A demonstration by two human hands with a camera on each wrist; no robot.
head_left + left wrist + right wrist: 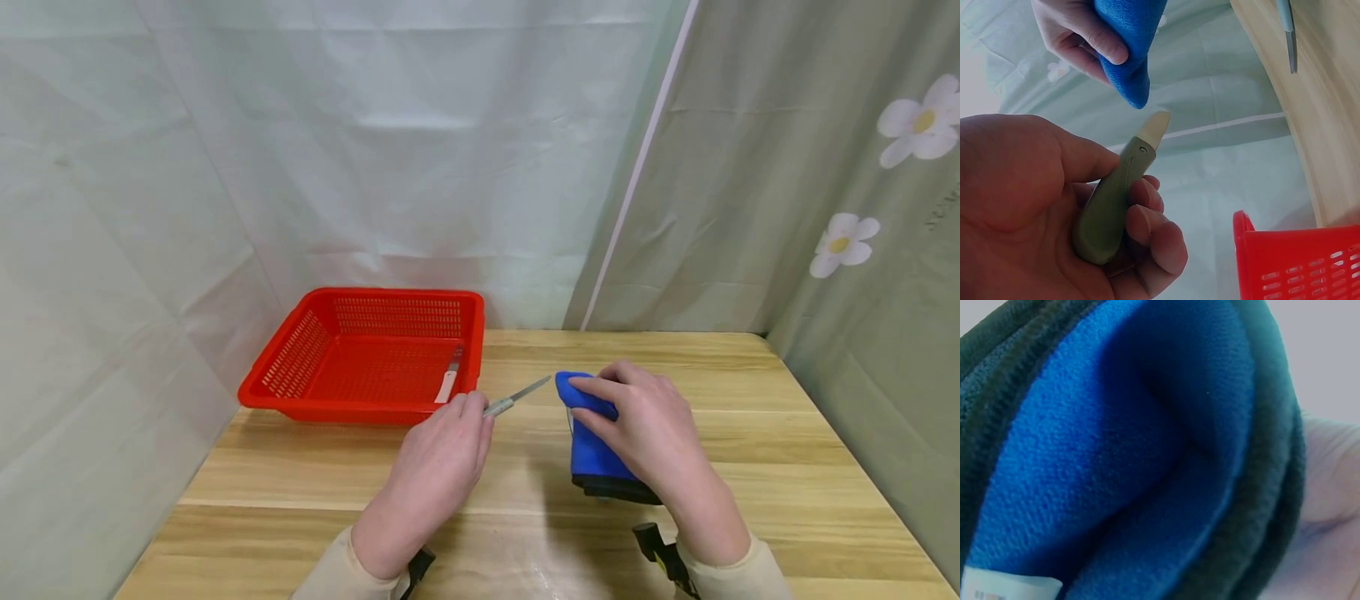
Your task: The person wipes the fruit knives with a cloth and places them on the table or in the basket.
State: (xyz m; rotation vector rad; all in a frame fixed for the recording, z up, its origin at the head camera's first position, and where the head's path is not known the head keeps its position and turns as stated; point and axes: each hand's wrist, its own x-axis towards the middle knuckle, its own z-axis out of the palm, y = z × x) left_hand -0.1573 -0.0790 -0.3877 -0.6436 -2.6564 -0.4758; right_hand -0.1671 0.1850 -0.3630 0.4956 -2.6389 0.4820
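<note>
In my left hand (442, 454) I grip a small knife (1110, 203) by its grey-green handle, thumb on one side and fingers curled round the other. Its short blade points toward a blue cloth (600, 454) with dark edging. My right hand (648, 417) pinches this cloth between thumb and fingers, and a folded corner sticks out toward the blade tip. A small gap shows between blade and cloth. Folds of the cloth and a white label (1010, 584) fill the right wrist view, hiding most of the fingers.
A red plastic basket (390, 293) stands at the back left of the wooden table (765, 433). Inside it lies a knife with a white handle (447, 387). A slim tool with a metal tip (1291, 47) lies on the table. Pale curtains hang round the table.
</note>
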